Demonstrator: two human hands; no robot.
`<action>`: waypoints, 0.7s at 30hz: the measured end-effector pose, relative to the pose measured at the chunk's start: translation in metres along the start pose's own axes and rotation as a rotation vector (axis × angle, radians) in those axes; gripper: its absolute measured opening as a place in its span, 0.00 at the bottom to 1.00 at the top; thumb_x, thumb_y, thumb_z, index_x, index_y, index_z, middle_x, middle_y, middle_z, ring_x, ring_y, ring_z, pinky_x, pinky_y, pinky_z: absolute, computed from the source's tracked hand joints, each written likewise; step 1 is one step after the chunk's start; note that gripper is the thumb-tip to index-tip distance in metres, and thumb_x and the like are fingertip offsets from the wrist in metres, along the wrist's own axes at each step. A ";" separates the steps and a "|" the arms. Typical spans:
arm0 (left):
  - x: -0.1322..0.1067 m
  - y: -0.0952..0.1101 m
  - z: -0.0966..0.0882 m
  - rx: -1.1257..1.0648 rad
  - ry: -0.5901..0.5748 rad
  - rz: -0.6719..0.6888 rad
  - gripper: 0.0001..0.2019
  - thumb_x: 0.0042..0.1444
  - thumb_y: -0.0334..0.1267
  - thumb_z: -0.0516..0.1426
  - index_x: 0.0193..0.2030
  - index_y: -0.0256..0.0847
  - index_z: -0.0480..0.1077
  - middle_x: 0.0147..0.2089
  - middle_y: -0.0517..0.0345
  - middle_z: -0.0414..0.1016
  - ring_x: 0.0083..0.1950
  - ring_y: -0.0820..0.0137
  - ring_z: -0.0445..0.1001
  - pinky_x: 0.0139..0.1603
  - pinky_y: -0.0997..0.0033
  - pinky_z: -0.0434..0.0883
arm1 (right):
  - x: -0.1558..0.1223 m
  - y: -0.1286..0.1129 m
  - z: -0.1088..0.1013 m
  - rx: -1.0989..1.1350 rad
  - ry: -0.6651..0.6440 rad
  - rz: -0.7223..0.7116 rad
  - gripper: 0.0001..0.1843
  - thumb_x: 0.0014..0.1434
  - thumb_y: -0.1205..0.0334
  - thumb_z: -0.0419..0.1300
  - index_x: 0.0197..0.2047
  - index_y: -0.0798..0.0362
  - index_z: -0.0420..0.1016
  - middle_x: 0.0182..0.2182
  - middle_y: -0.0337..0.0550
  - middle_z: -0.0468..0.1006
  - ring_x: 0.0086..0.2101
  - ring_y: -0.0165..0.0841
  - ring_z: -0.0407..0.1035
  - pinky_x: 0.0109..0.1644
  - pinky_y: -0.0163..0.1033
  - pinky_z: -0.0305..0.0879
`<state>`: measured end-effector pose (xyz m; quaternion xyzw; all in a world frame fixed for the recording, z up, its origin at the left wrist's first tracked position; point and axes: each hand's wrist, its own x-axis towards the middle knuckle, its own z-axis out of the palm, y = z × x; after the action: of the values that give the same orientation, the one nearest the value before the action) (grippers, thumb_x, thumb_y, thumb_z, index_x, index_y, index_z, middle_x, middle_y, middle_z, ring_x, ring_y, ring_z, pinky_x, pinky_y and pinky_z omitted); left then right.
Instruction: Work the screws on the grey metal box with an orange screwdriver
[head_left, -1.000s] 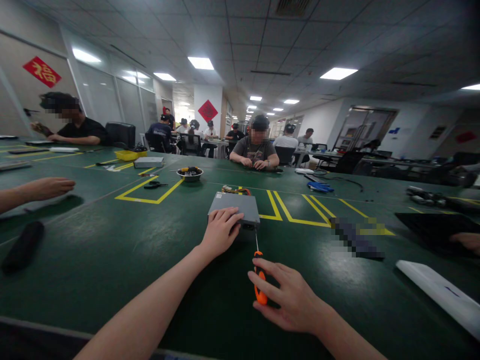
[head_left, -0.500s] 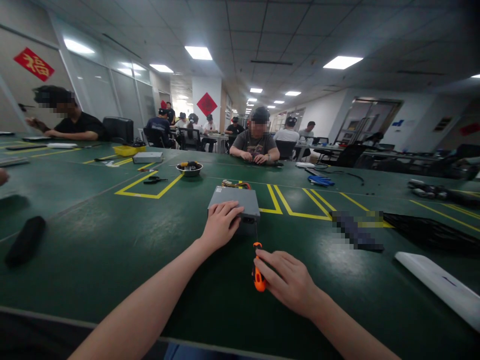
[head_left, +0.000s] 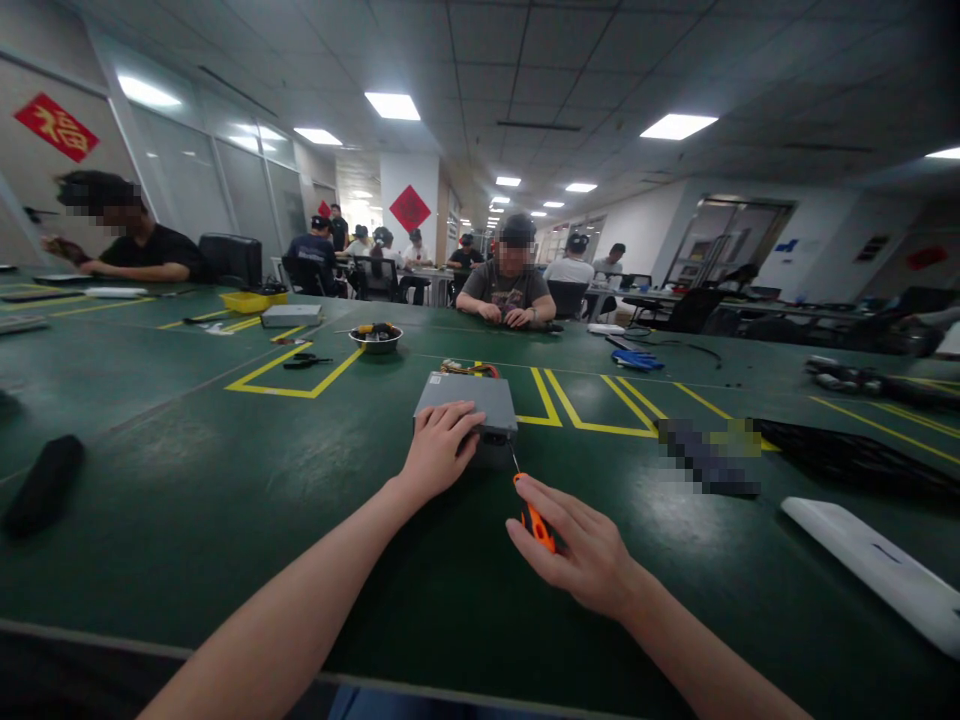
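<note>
Here we are on the orange-handled screwdriver [head_left: 535, 525], its long axis running up and away from us, the thin shaft aimed at the dark front end of the grey metal power supply unit [head_left: 465, 396]. Whether the tip touches, we can't tell. Our right hand [head_left: 577, 545] pinches the handle between thumb and spread fingers. Our left hand [head_left: 439, 450] lies flat on the unit's lid, fingers close together. Just behind sit coloured wires [head_left: 469, 369], then a steel bowl [head_left: 375, 340] on the green workbench [head_left: 225, 520].
</note>
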<state>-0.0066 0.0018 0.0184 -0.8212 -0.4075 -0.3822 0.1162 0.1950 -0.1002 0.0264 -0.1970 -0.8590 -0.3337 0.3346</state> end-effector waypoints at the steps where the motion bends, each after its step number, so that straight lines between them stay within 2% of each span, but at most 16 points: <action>1: 0.000 0.000 0.000 0.001 0.002 -0.001 0.14 0.58 0.36 0.50 0.50 0.48 0.65 0.55 0.58 0.68 0.56 0.65 0.63 0.54 0.59 0.56 | -0.001 0.001 -0.001 0.023 -0.031 -0.005 0.17 0.55 0.69 0.58 0.49 0.51 0.67 0.51 0.54 0.67 0.52 0.42 0.64 0.48 0.44 0.70; 4: 0.000 -0.001 0.001 0.000 0.002 -0.002 0.14 0.58 0.36 0.50 0.50 0.48 0.65 0.55 0.58 0.68 0.56 0.65 0.63 0.54 0.60 0.57 | -0.004 0.002 -0.004 0.061 -0.086 -0.003 0.18 0.57 0.69 0.55 0.52 0.52 0.65 0.54 0.56 0.64 0.54 0.44 0.61 0.49 0.47 0.69; 6: 0.000 -0.001 0.001 -0.004 0.001 -0.001 0.14 0.58 0.36 0.51 0.51 0.48 0.65 0.55 0.58 0.68 0.56 0.65 0.63 0.54 0.60 0.57 | -0.007 0.003 -0.002 0.048 -0.070 -0.008 0.19 0.57 0.70 0.56 0.52 0.51 0.64 0.52 0.55 0.66 0.54 0.42 0.62 0.49 0.46 0.69; 12: 0.000 -0.001 -0.001 -0.003 -0.010 0.002 0.14 0.58 0.36 0.50 0.51 0.48 0.65 0.55 0.58 0.68 0.56 0.65 0.63 0.54 0.59 0.56 | -0.009 0.006 0.008 -0.034 0.053 0.029 0.12 0.53 0.70 0.61 0.41 0.51 0.68 0.41 0.47 0.73 0.45 0.35 0.69 0.43 0.39 0.72; 18: 0.000 0.000 -0.001 -0.001 -0.009 0.001 0.14 0.58 0.36 0.50 0.51 0.48 0.65 0.56 0.58 0.67 0.56 0.65 0.63 0.54 0.59 0.56 | -0.007 0.003 0.010 0.033 -0.036 0.067 0.08 0.55 0.72 0.56 0.39 0.53 0.67 0.45 0.51 0.70 0.52 0.38 0.63 0.49 0.43 0.70; 21: 0.000 0.000 0.000 -0.003 -0.007 -0.004 0.14 0.58 0.36 0.50 0.51 0.48 0.65 0.56 0.58 0.67 0.56 0.65 0.63 0.54 0.59 0.56 | -0.007 0.004 0.008 0.050 -0.010 0.039 0.09 0.56 0.73 0.56 0.40 0.55 0.66 0.45 0.52 0.72 0.51 0.38 0.65 0.49 0.42 0.70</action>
<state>-0.0071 0.0017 0.0186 -0.8220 -0.4088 -0.3801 0.1126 0.1986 -0.0923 0.0188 -0.2070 -0.8648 -0.3044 0.3415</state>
